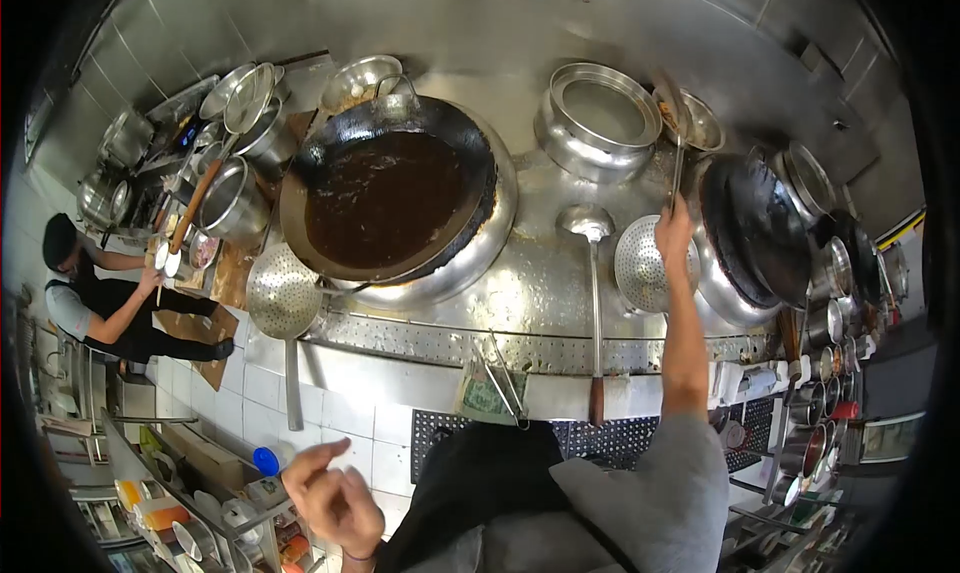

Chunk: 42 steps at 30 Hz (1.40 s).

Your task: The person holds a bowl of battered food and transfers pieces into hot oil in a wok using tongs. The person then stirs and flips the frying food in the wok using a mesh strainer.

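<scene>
My right hand (674, 231) is closed around the handle of a metal utensil (679, 158), which reaches up to a bowl (703, 123) at the back of the steel range. Below that hand lies a perforated skimmer (640, 263). My left hand (333, 498) is raised over the floor at the lower left, fingers partly curled and apart, holding nothing. A large black wok (470, 143) with dark liquid sits left of centre, a perforated strainer (283, 291) at its lower left. A ladle (596, 303) rests on the range beside the skimmer.
A lidded steel pot (597, 153) stands at the back. Black woks (765, 228) stack at the right. Tongs (500, 378) lie at the front edge. A co-worker (110, 308) stands at the far left by pots. Shelves (190, 503) flank the lower left.
</scene>
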Available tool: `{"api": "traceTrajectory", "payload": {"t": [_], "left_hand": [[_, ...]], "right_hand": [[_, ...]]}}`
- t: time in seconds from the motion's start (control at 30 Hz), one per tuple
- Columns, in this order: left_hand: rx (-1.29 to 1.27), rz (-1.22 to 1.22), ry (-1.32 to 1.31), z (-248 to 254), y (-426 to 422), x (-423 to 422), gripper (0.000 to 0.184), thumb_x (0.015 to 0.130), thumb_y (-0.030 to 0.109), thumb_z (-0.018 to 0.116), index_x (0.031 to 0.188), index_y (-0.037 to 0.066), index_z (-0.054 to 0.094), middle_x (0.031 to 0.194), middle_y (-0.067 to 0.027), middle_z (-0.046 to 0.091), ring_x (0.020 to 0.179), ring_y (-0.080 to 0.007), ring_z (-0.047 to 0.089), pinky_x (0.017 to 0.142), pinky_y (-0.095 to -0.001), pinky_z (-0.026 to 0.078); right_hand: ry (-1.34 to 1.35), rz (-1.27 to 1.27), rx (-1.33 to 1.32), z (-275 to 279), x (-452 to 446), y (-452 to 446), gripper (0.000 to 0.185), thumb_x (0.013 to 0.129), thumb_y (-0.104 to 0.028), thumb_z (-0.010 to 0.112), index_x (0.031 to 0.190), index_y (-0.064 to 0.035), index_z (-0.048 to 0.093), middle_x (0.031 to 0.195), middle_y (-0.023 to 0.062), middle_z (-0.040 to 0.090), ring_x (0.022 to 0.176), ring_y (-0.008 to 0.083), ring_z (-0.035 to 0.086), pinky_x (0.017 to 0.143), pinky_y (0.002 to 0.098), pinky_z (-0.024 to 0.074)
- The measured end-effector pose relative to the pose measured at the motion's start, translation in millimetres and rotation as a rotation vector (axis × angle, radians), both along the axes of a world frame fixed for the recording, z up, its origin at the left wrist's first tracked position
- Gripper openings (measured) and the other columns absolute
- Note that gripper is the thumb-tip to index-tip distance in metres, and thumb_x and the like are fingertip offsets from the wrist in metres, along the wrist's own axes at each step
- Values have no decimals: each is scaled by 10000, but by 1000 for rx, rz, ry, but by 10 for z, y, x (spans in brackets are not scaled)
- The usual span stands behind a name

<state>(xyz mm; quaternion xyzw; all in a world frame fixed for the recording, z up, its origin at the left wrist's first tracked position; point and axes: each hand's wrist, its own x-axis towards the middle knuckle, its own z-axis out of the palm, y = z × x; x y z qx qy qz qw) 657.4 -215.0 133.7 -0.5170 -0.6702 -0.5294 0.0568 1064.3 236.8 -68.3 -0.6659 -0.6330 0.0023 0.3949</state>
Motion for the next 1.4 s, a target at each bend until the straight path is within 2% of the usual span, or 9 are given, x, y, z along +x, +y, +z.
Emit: {"api": "traceTrajectory", "payload": {"t": [0.27,0.43,0.57,0.73,0.87,0.97,1.07,1.27,1.4], "left_hand": [[152,-82,-524,-759,-647,-533,140,834,15,342,929,22,445,776,-87,464,763,-200,483,727,-349,465],[85,-210,-620,-962,-809,-553,155,984,5,323,1108,25,414,919,-84,440,828,-166,471,795,-332,467],[-45,-355,-512,-1215,-881,-638,249,977,-89,291,1190,-16,399,1013,-103,425,855,-176,476,836,-322,459],[-138,-462,-569,-1524,-859,-555,229,983,-103,353,1198,-42,404,977,-100,456,822,-163,477,783,-281,449],[-459,-695,-923,-2247,-724,-304,160,1063,146,440,1160,28,488,852,-51,497,694,-126,529,640,-281,475],[-807,-1058,-1015,-2938,-598,20,238,1070,256,472,1178,48,517,899,-40,591,798,-134,622,722,-287,543],[-970,-1109,-1417,-2718,-517,318,316,1063,325,484,1231,57,501,975,-56,637,888,-173,663,762,-293,557],[-1018,-1078,-1456,-2585,-359,463,385,1050,356,506,1308,72,473,1079,-85,652,859,-176,686,730,-315,579],[-873,-1044,-1289,-2491,-378,362,390,1030,290,558,1328,58,459,1049,-95,656,765,-152,665,662,-284,562]], "right_hand": [[313,215,-171,-364,-1043,-3167,494,876,-13,649,1340,94,518,1324,298,573,1256,387,557,1063,422,422],[370,290,-343,-653,-1350,-4379,512,890,-29,670,1367,61,509,1174,194,658,991,201,651,859,313,521],[243,211,-377,-437,-1507,-4570,501,860,-77,695,1323,47,552,892,197,626,747,277,593,678,378,504],[127,129,-431,-662,-1543,-4511,561,859,-71,693,1370,56,501,927,196,618,757,246,601,649,346,502],[343,175,-458,-674,-1789,-4540,587,873,-67,676,1406,56,461,959,193,619,732,210,588,641,334,495],[371,251,-491,-463,-1931,-4622,583,894,-91,668,1412,57,446,1016,180,648,657,185,567,623,335,496],[463,308,-531,-599,-1893,-4669,500,937,-128,627,1393,16,483,1029,189,699,682,195,649,628,354,522],[542,244,-636,-277,-1920,-4547,315,968,-146,576,1235,20,587,901,211,720,807,360,713,687,431,553],[-41,300,-329,-717,-1735,-4237,335,872,-125,667,1163,34,617,1015,262,650,936,446,651,799,482,534]]}}
